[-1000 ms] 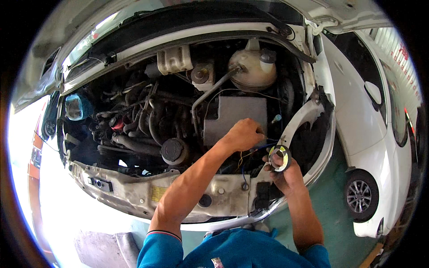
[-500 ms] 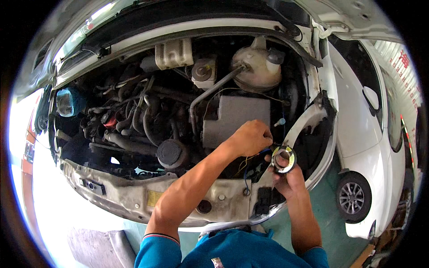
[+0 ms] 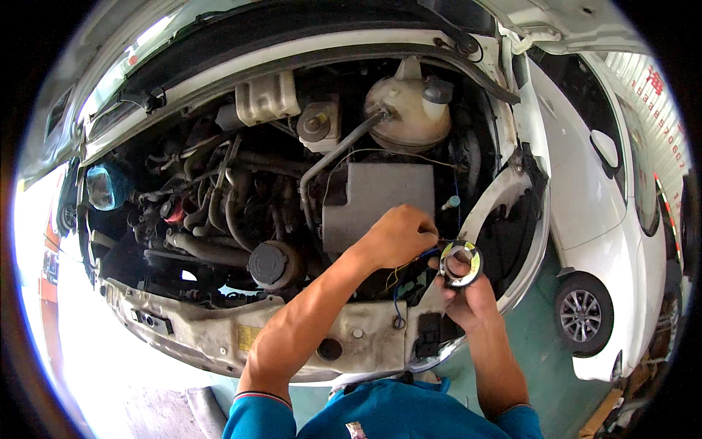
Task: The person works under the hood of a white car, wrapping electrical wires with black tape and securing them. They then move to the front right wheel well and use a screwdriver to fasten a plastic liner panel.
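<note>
My right hand (image 3: 472, 298) is wrapped around a roll of electrical tape (image 3: 476, 265), dark outside with a white and yellow inner ring; its fingers pass through the hole. Just left of the roll, my left hand (image 3: 398, 235) is closed in a pinch. A thin dark strip shows between its fingertips and the roll, but what it grips is mostly hidden. Below the left fingers run a yellow wire (image 3: 395, 277) and a blue wire (image 3: 397, 301), the blue one hanging down over the front crossmember (image 3: 380, 333).
Under the left hand lies a grey battery cover (image 3: 387, 186). Behind it stand a coolant tank (image 3: 406, 121) and a fluid reservoir (image 3: 319, 128). A loose light-blue connector (image 3: 452, 202) sits right of the cover. Hoses fill the left side. A white car (image 3: 585, 219) is parked at right.
The view has shifted slightly, so the engine bay sits a little further left. Both hands stay close together, the left still pinching beside the tape roll in the right.
</note>
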Available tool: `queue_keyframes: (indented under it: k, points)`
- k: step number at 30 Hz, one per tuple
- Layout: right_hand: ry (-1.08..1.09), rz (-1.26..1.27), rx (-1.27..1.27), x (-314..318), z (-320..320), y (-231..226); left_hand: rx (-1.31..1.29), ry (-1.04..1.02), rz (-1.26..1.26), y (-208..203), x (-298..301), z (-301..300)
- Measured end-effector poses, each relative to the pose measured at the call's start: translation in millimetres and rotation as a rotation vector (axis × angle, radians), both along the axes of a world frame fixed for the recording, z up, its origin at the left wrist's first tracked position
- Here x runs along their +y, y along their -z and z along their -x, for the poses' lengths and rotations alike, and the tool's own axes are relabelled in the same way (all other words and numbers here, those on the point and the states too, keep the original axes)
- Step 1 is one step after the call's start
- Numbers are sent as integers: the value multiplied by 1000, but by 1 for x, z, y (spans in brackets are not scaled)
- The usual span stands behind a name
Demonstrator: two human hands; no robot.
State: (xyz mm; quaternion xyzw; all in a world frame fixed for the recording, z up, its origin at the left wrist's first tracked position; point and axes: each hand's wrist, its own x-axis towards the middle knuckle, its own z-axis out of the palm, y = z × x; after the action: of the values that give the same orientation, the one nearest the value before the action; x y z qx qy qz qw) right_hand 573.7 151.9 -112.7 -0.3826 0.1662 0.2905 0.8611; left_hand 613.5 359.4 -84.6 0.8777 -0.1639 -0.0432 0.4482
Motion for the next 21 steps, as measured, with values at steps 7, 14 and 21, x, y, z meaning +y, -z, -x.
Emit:
queue_keyframes:
  k: [7, 14, 21]
  points:
    - [-8, -70, 32, 2, 2, 2, 320, -76, 248, 0, -2, 4]
    - [-12, -75, 49, 2, 5, -2, 723, -84, 590, 18, 1, -5]
    - [-23, -123, 37, -1, 4, 3, 770, -138, 689, 21, -4, -4]
